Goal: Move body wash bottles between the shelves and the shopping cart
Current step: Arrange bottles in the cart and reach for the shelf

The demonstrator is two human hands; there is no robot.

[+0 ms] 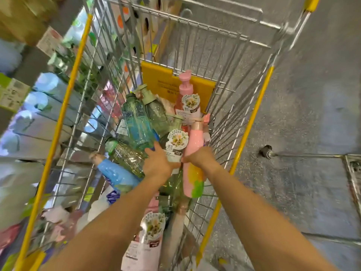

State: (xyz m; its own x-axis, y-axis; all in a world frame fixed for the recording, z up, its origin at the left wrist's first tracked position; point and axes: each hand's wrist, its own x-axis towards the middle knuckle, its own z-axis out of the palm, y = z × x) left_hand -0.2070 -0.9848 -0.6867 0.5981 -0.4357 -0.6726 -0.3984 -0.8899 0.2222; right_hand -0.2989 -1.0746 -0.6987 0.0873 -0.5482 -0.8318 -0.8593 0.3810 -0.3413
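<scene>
- Both hands, left hand (159,163) and right hand (202,158), grasp my dark green bottle (173,149), flower-labelled, centre of the cart (58,122).
- Pink pump bottle (186,96) stands at twelve o'clock.

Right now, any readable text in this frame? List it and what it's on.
None legible.
Round stickers on the pink pump bottle, the dark green bottle and the near pink bottle: print blurred.
Yellow cart panel: faint lines, unreadable.
Shelf tags: blurred.
</scene>
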